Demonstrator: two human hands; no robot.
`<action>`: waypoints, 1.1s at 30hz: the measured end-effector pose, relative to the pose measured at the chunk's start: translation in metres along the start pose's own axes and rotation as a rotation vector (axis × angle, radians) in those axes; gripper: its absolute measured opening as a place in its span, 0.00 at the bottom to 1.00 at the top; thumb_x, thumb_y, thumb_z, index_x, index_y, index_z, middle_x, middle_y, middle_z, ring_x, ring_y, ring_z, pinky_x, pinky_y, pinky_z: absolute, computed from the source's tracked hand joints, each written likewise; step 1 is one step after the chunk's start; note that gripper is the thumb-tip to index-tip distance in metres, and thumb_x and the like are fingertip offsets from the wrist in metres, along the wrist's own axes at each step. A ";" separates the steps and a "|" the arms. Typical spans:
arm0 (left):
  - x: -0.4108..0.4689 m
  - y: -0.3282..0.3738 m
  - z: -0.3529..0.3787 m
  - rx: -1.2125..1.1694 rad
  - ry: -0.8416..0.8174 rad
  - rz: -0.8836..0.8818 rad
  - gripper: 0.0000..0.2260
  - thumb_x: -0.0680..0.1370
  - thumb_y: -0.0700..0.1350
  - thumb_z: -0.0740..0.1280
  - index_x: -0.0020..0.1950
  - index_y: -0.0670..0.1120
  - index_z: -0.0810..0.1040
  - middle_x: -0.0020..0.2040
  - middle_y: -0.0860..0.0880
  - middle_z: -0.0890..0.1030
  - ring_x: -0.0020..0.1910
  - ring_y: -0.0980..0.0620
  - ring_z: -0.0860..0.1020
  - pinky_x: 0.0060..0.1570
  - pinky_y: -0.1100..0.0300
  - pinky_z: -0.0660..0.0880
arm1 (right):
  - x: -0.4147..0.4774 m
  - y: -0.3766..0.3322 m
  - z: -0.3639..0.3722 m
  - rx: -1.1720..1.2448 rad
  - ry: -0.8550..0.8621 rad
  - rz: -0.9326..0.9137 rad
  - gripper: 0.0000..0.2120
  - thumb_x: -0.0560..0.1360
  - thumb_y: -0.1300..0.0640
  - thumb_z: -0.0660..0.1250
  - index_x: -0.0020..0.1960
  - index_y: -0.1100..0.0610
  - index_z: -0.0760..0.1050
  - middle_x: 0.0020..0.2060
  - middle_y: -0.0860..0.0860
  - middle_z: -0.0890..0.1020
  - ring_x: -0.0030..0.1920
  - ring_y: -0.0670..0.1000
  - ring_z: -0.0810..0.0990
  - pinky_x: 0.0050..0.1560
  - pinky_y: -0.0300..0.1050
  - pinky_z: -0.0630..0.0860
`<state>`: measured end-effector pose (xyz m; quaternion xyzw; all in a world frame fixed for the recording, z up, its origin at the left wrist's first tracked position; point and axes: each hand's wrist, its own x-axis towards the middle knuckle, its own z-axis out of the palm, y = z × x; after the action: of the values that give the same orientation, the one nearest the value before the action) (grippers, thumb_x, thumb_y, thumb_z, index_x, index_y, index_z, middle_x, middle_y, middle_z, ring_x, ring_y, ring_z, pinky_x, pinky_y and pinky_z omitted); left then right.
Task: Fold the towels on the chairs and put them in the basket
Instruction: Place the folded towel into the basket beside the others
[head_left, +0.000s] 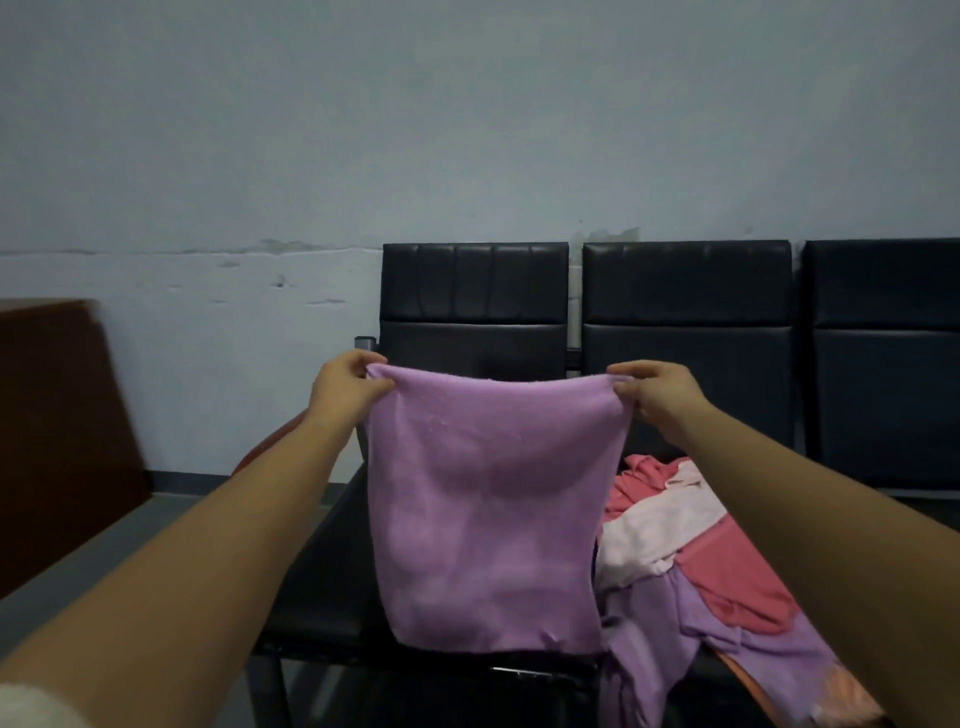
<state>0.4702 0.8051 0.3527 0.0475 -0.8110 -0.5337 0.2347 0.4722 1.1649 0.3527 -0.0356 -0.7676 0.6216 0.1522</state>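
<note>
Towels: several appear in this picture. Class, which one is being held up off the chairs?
The purple towel, pinched at its top corners by the left hand and right hand. The pink, pale pink and lilac towels lie heaped on the chair seat.

We see a soft, matt purple terry towel (488, 509) with a faint nap. The chairs (685, 312) wear black leather-like padding with a dull sheen. The wall (208, 156) is matt, scuffed paint; the cabinet (57, 415) looks like brown wood.
</note>
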 end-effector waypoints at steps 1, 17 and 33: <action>0.003 0.002 -0.002 -0.126 0.005 -0.047 0.11 0.76 0.43 0.72 0.58 0.49 0.82 0.56 0.45 0.82 0.57 0.42 0.80 0.60 0.44 0.78 | 0.002 -0.006 -0.001 -0.053 -0.001 -0.040 0.15 0.76 0.72 0.67 0.61 0.65 0.80 0.49 0.58 0.83 0.42 0.49 0.78 0.35 0.34 0.76; 0.014 -0.013 0.013 0.341 -0.065 0.020 0.06 0.82 0.44 0.65 0.51 0.43 0.80 0.49 0.41 0.81 0.49 0.42 0.81 0.52 0.46 0.82 | 0.037 0.007 0.011 -0.252 0.046 -0.134 0.07 0.80 0.61 0.64 0.51 0.60 0.81 0.44 0.55 0.82 0.44 0.53 0.79 0.44 0.51 0.80; 0.088 -0.077 0.058 0.404 0.022 0.015 0.09 0.78 0.44 0.71 0.57 0.44 0.84 0.49 0.44 0.83 0.46 0.48 0.78 0.46 0.58 0.71 | 0.139 0.089 0.061 -0.349 0.072 -0.080 0.07 0.74 0.64 0.69 0.50 0.58 0.84 0.45 0.56 0.85 0.46 0.53 0.81 0.46 0.43 0.75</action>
<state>0.3534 0.7926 0.2947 0.0935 -0.8993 -0.3581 0.2330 0.3107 1.1614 0.2817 -0.0533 -0.8587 0.4708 0.1956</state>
